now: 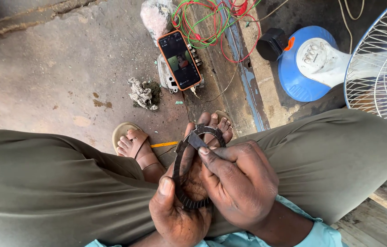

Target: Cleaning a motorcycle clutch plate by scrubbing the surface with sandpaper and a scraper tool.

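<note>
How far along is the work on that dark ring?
Done: the toothed ring is out and loose in the left hand. In hand: the right hand presses a flat strip against its rim. Left: the fan stands untouched beside loose wires.

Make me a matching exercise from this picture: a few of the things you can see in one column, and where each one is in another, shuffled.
Things:
1. dark toothed metal ring
2. orange-cased phone
3. blue and white fan base
4. dirty crumpled grey rag

Places:
A. on the concrete floor, left of the phone
B. held between the left hand and right hand
C. propped up below a tangle of red and green wires
D. at the upper right, beside the wire fan grille

Pairs: 1-B, 2-C, 3-D, 4-A
</note>
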